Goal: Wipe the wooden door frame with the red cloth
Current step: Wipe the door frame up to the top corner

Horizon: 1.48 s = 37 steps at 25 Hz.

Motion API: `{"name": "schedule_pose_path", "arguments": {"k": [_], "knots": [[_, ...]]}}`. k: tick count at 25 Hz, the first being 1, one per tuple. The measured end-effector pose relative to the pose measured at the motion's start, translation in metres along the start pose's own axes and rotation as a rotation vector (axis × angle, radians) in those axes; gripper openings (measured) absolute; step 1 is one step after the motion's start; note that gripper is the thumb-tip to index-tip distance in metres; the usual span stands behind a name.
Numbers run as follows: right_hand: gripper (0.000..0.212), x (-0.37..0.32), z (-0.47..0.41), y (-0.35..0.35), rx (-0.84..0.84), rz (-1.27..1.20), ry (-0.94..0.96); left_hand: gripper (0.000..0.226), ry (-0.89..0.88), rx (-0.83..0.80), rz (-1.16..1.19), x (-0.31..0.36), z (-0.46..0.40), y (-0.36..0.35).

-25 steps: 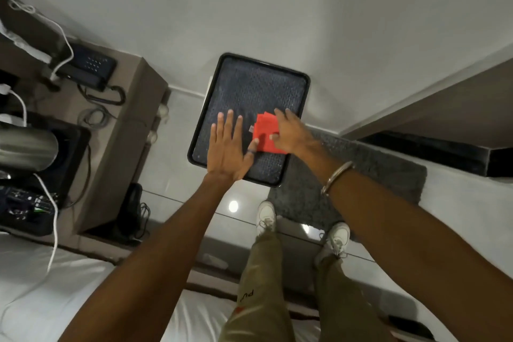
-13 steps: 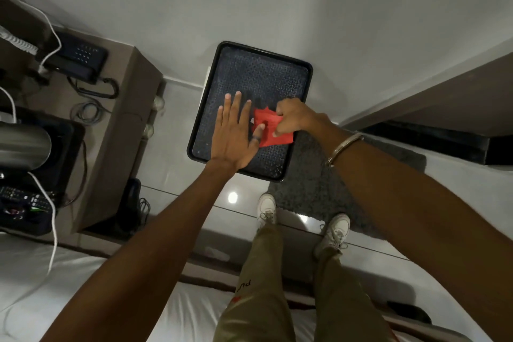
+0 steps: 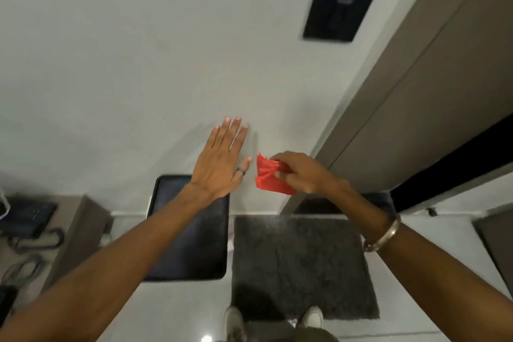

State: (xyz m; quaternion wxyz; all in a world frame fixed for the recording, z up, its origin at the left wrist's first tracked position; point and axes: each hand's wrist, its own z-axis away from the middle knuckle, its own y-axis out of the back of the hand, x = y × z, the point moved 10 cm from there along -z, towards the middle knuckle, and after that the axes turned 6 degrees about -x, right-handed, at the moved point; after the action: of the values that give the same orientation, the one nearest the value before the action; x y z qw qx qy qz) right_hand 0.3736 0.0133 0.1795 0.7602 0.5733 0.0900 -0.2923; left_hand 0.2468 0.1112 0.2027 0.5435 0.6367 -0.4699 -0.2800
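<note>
Under you is a pale glossy floor (image 3: 172,311), and your two shoes (image 3: 234,323) stand on it at the bottom edge. A dark grey mat (image 3: 299,264) lies flat before the doorway, just beside a black tray-like object (image 3: 191,244) close against the wall's foot. To your left a brown side table (image 3: 80,219) carries a dark telephone (image 3: 25,216) with its coiled cord.
</note>
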Motion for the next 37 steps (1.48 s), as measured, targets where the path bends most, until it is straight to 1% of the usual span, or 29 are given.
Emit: {"name": "schedule_pose_path", "arguments": {"k": [3, 6, 9, 11, 15, 17, 18, 19, 20, 21, 22, 23, 24, 25, 27, 28, 30, 31, 34, 35, 37], "knots": [[0.029, 0.017, 0.040, 0.090, 0.160, 0.033, 0.010, 0.072, -0.091, 0.157, -0.020, 0.053, -0.067, 0.065], [0.033, 0.030, 0.078, 0.164, 0.299, 0.070, 0.034, 0.071, -0.159, 0.265, -0.027, 0.105, -0.116, 0.122], [0.034, 0.046, 0.104, 0.219, 0.423, 0.089, 0.042, 0.070, -0.212, 0.354, -0.075, 0.143, -0.154, 0.175], [0.037, 0.050, 0.123, 0.257, 0.560, 0.094, 0.091, 0.067, -0.232, 0.401, -0.112, 0.161, -0.174, 0.204], [0.040, 0.048, 0.165, 0.334, 0.954, 0.031, 0.232, 0.066, -0.237, 0.492, -0.138, 0.179, -0.195, 0.242], [0.041, 0.052, 0.179, 0.359, 1.206, 0.011, 0.198, 0.065, -0.236, 0.510, -0.143, 0.184, -0.202, 0.246], [0.038, 0.056, 0.185, 0.362, 1.338, -0.019, 0.156, 0.066, -0.225, 0.515, -0.141, 0.185, -0.204, 0.246], [0.028, 0.061, 0.189, 0.359, 1.452, -0.090, 0.150, 0.067, -0.209, 0.518, -0.136, 0.187, -0.204, 0.244], [0.016, 0.063, 0.190, 0.353, 1.513, -0.147, 0.184, 0.068, -0.199, 0.518, -0.130, 0.190, -0.207, 0.241], [0.008, 0.061, 0.183, 0.337, 1.536, -0.089, 0.230, 0.068, -0.193, 0.511, -0.123, 0.192, -0.207, 0.235], [0.010, 0.053, 0.172, 0.321, 1.569, 0.050, 0.274, 0.068, -0.196, 0.513, -0.126, 0.195, -0.208, 0.232], [0.025, 0.051, 0.157, 0.304, 1.588, 0.199, 0.327, 0.069, -0.200, 0.521, -0.133, 0.198, -0.210, 0.229], [0.039, 0.054, 0.143, 0.295, 1.575, 0.282, 0.344, 0.069, -0.198, 0.535, -0.146, 0.199, -0.213, 0.230], [0.048, 0.059, 0.131, 0.291, 1.543, 0.280, 0.346, 0.070, -0.192, 0.547, -0.165, 0.200, -0.216, 0.233], [0.059, 0.062, 0.117, 0.290, 1.465, 0.295, 0.275, 0.071, -0.181, 0.573, -0.199, 0.201, -0.223, 0.243], [0.064, 0.061, 0.113, 0.294, 1.429, 0.352, 0.235, 0.071, -0.177, 0.589, -0.217, 0.202, -0.229, 0.251], [0.072, 0.052, 0.112, 0.312, 1.411, 0.495, 0.221, 0.071, -0.160, 0.637, -0.267, 0.204, -0.238, 0.270], [0.073, 0.051, 0.112, 0.323, 1.431, 0.489, 0.208, 0.071, -0.145, 0.663, -0.280, 0.204, -0.242, 0.277], [0.065, 0.040, 0.125, 0.347, 1.562, 0.323, 0.128, 0.071, -0.135, 0.739, -0.362, 0.204, -0.249, 0.296], [0.064, 0.032, 0.128, 0.347, 1.590, 0.352, 0.134, 0.071, -0.127, 0.763, -0.398, 0.204, -0.252, 0.304], [0.061, 0.025, 0.126, 0.346, 1.553, 0.415, 0.201, 0.072, -0.102, 0.779, -0.425, 0.196, -0.260, 0.321]]}}
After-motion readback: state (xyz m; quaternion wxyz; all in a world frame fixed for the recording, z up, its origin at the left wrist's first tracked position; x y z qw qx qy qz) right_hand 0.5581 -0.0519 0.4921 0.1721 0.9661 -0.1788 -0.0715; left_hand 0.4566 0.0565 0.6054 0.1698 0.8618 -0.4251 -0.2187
